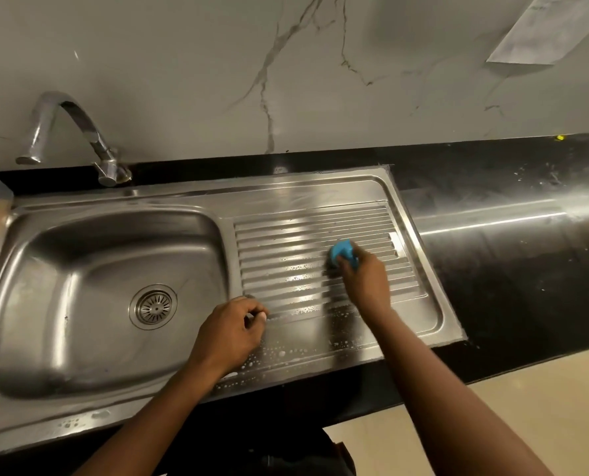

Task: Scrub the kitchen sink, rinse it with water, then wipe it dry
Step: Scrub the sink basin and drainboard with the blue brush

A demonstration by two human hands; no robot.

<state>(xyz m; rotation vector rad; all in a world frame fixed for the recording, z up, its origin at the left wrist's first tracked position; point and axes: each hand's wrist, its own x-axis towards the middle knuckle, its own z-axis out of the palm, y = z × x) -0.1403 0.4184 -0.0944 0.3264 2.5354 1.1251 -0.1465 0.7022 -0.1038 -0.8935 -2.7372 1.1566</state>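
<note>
A blue scrubber [344, 253] is gripped by the right hand [365, 281] on the ribbed drainboard [286, 266]. The left hand [229, 333] is curled just right of the sink basin [80, 269]; whether anything is held cannot be told.

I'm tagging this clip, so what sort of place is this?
Probably a kitchen: a steel sink with ribbed drainboard, a tap behind it, and a scrubber in the right hand.
</note>
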